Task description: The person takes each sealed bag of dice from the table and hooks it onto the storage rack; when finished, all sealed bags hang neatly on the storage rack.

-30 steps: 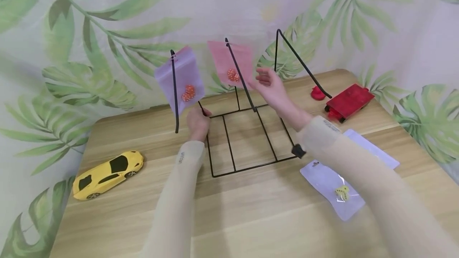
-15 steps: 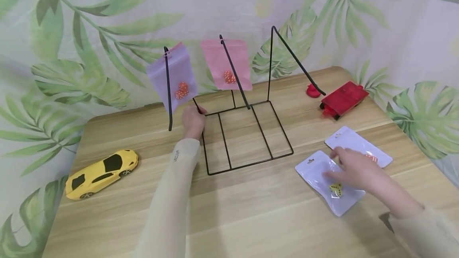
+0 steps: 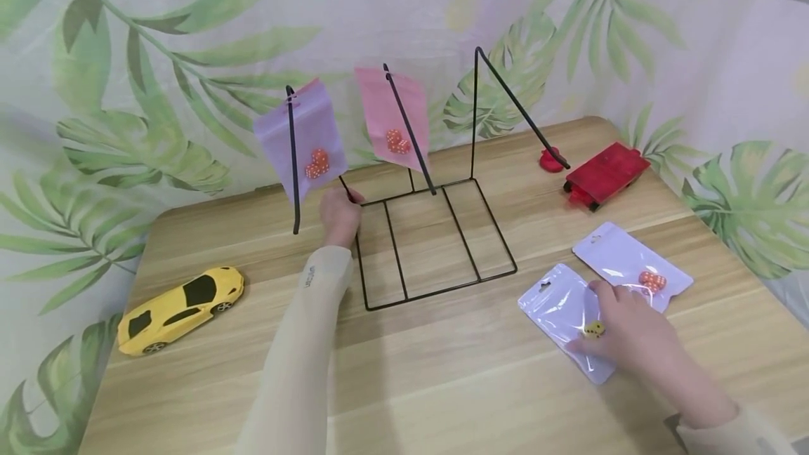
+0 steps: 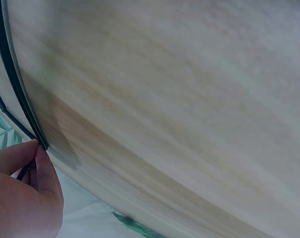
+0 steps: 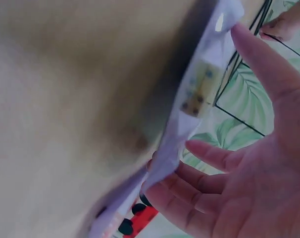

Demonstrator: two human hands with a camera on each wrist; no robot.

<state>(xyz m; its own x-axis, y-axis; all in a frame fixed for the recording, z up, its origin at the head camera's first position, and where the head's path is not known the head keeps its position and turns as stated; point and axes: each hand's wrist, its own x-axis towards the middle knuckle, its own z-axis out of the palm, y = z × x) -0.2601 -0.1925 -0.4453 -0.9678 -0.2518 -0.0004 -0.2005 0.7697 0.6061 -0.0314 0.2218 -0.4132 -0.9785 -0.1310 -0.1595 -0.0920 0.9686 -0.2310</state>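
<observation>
My left hand (image 3: 341, 218) pinches the back left corner of a black wire display rack (image 3: 406, 298); in the left wrist view, thumb and finger close on the thin wire. My right hand (image 3: 641, 343) spans a pale purple zip bag (image 3: 556, 307) at the table's right, holding yellow dice (image 3: 593, 329). In the right wrist view the thumb lies at one edge of that bag, the fingers at the opposite edge, and the bag bows between them. From the rack's left arm hangs a purple bag (image 3: 300, 125), from the middle arm a pink bag (image 3: 384, 107), both with orange dice.
Behind my right hand lies another purple bag (image 3: 609, 248) with orange dice. A red toy vehicle (image 3: 607, 174) stands at the back right beside a small red piece (image 3: 551, 160). At the left is a yellow toy car (image 3: 183, 309). The rack's right arm (image 3: 521, 109) is bare.
My right hand has come away from the pink bag, down and right to the flat bag with yellow dice, and now takes its edges. My left hand stays on the rack.
</observation>
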